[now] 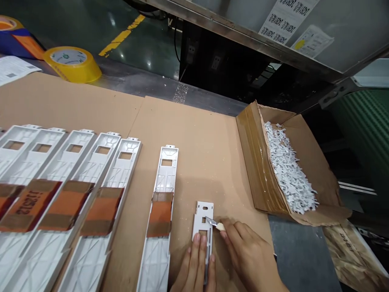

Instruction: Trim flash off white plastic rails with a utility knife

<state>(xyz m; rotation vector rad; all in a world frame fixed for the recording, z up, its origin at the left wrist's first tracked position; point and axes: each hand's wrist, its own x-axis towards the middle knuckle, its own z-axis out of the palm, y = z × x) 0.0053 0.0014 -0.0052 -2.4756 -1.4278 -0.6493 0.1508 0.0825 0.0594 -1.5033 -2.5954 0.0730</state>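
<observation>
A small white plastic part (199,219) with square openings lies on the cardboard sheet. My left hand (197,263) rests flat over its lower half, fingers stretched out and pressing on it. Closed around a small knife (215,223) with a pale handle, my right hand (247,251) holds the blade tip at the part's upper opening. To the left lies a long white plastic strip (166,178) with an orange and brown band across it.
Several similar long strips (126,162) lie side by side at left. A cardboard box (252,162) of small white pieces (288,170) stands at right. Yellow tape (75,67) sits at the back left edge, near a metal frame (212,20) overhead.
</observation>
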